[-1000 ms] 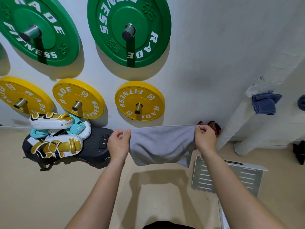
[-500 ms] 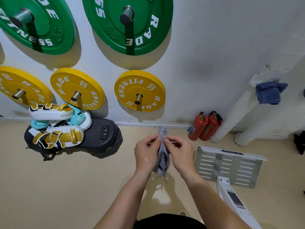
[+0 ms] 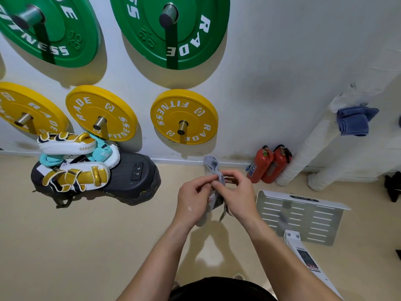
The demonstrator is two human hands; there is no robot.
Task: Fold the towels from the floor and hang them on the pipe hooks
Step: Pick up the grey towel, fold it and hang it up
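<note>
A small grey towel [image 3: 211, 165] is bunched into a narrow fold between my two hands, held above the floor at the centre of the view. My left hand [image 3: 193, 200] grips its left side and my right hand [image 3: 237, 196] pinches its top edge with curled fingers. Part of the cloth hangs down behind my palms. A folded blue towel [image 3: 352, 121] hangs on the white wrapped pipe [image 3: 312, 146] at the right.
Green and yellow weight plates [image 3: 184, 116] hang on pegs on the white wall. Boxing pads [image 3: 71, 161] lie piled on a black bag at the left. Two red fire extinguishers [image 3: 269, 165] stand by the pipe. A white perforated machine base [image 3: 299, 216] lies at my right.
The towel was stretched wide between my hands a second ago; I brought my hands together, folding it into a narrow bundle. My view dropped toward the floor.
</note>
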